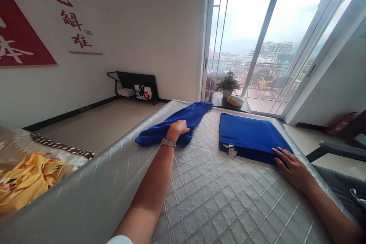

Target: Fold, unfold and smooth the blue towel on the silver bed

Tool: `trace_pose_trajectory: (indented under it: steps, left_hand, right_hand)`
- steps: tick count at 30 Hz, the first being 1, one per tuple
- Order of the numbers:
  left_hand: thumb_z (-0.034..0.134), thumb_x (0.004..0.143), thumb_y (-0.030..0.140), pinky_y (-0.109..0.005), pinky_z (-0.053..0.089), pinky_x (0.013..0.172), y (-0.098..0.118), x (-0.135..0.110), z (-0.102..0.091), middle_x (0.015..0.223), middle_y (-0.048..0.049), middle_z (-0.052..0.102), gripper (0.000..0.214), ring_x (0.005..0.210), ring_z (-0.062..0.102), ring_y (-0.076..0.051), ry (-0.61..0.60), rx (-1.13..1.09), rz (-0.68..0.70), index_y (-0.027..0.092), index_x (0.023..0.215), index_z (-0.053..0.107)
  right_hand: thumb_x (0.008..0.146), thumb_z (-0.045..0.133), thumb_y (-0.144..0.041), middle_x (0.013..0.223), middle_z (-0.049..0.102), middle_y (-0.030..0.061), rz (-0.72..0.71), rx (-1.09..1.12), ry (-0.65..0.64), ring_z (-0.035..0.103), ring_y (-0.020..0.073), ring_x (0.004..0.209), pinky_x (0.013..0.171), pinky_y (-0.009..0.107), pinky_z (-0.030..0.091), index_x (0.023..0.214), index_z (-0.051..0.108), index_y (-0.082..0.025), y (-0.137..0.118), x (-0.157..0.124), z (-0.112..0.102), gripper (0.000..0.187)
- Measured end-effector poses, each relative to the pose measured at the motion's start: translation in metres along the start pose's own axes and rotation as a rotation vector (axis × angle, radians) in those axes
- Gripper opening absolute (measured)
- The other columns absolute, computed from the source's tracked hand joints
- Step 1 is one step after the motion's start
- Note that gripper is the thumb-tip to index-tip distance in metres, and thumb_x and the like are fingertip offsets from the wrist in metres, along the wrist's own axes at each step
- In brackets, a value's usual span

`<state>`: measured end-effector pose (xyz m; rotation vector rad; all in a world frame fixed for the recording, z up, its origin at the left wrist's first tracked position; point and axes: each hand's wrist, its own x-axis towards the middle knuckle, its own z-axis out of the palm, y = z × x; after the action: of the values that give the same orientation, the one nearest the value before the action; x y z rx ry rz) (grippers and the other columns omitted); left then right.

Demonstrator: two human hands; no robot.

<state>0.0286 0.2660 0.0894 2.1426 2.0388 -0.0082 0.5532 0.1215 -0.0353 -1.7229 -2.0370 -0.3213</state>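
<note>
My left hand [177, 127] reaches out and closes its fingers on a crumpled blue towel [174, 122] lying across the far middle of a grey quilted mattress [206, 190]. A watch sits on that wrist. To the right lies a folded blue towel [248, 135] with white tags at its near edge. My right hand [290, 162] lies flat with fingers stretched out, its fingertips touching the folded towel's near right corner.
A yellow cloth [25, 179] lies on patterned bedding at the left. Beyond the mattress stands a small dark table with a potted plant [228, 84], in front of sliding glass doors [265, 38]. A black shelf [134, 85] sits by the far wall.
</note>
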Motion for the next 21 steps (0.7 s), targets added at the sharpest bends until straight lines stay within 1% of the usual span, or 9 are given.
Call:
trace_pose_trajectory:
  steps: [3,6,9,11,12,14,16,18,21]
  left_hand:
    - [0.068,0.080,0.029,-0.033,0.052,0.088,-0.001,0.001,-0.001,0.116,-0.0139,0.075,0.024,0.107,0.070,-0.028,-0.013,-0.046,-0.001,0.021,0.103,0.073]
    - [0.066,0.082,0.027,-0.033,0.052,0.086,-0.004,0.001,-0.005,0.107,-0.0132,0.077,0.021,0.101,0.072,-0.027,-0.005,-0.103,0.012,0.021,0.100,0.075]
    - [0.063,0.087,0.033,-0.031,0.053,0.084,-0.010,0.000,-0.009,0.096,-0.0092,0.079,0.021,0.092,0.073,-0.024,0.001,-0.158,0.031,0.022,0.101,0.074]
    - [0.064,0.089,0.038,-0.030,0.053,0.082,-0.014,0.000,-0.010,0.091,-0.0070,0.079,0.021,0.086,0.074,-0.023,-0.040,-0.184,0.037,0.023,0.099,0.074]
    - [0.065,0.088,0.040,-0.030,0.053,0.082,-0.015,0.000,-0.009,0.091,-0.0067,0.079,0.021,0.086,0.074,-0.023,-0.060,-0.185,0.038,0.023,0.096,0.074]
    - [0.071,0.084,0.041,-0.031,0.053,0.084,-0.016,0.000,-0.004,0.099,-0.0079,0.078,0.020,0.093,0.073,-0.024,-0.068,-0.163,0.029,0.023,0.092,0.074]
    - [0.076,0.080,0.041,-0.033,0.053,0.087,-0.014,-0.001,0.001,0.110,-0.0096,0.076,0.023,0.103,0.071,-0.027,-0.028,-0.133,0.017,0.023,0.093,0.072]
    - [0.077,0.079,0.041,-0.035,0.053,0.089,-0.011,-0.002,0.006,0.116,-0.0103,0.074,0.028,0.108,0.070,-0.028,0.006,-0.129,0.015,0.023,0.099,0.071]
    - [0.073,0.082,0.031,-0.036,0.053,0.090,-0.007,-0.003,0.009,0.119,-0.0111,0.074,0.023,0.109,0.070,-0.028,0.023,-0.133,0.016,0.023,0.104,0.070]
  right_hand:
    - [0.099,0.036,-0.056,0.150,0.055,0.0076,0.012,0.024,-0.001,0.047,0.0308,0.142,0.118,0.055,0.038,0.144,0.055,-0.028,-0.001,0.002,-0.003,0.057]
    - [0.097,0.038,-0.056,0.146,0.059,0.0062,0.026,0.030,0.009,0.050,0.0308,0.139,0.117,0.055,0.040,0.141,0.058,-0.030,-0.003,0.004,-0.005,0.055]
    - [0.096,0.039,-0.055,0.144,0.061,0.0062,0.029,0.030,0.018,0.051,0.0307,0.138,0.117,0.055,0.041,0.140,0.059,-0.030,-0.005,0.005,-0.008,0.054]
    - [0.096,0.039,-0.054,0.144,0.060,0.0070,0.036,0.038,0.012,0.051,0.0312,0.138,0.116,0.055,0.041,0.140,0.058,-0.030,-0.006,0.005,-0.009,0.054]
    - [0.096,0.039,-0.054,0.145,0.060,0.0077,0.043,0.041,0.004,0.051,0.0314,0.138,0.116,0.054,0.041,0.140,0.058,-0.029,-0.006,0.004,-0.010,0.054]
    - [0.097,0.038,-0.055,0.147,0.057,0.0092,0.063,0.043,-0.017,0.050,0.0313,0.139,0.118,0.053,0.040,0.141,0.057,-0.028,-0.007,0.004,-0.011,0.054]
    - [0.098,0.037,-0.055,0.149,0.055,0.0110,0.078,0.038,-0.037,0.048,0.0311,0.140,0.119,0.051,0.038,0.142,0.056,-0.027,-0.008,0.004,-0.011,0.056]
    - [0.098,0.035,-0.055,0.150,0.054,0.0126,0.085,0.031,-0.053,0.047,0.0311,0.141,0.121,0.050,0.036,0.143,0.054,-0.024,-0.008,0.004,-0.011,0.058]
    - [0.098,0.036,-0.055,0.150,0.054,0.0119,0.090,0.018,-0.066,0.046,0.0307,0.142,0.121,0.049,0.035,0.144,0.052,-0.026,-0.008,0.004,-0.011,0.057]
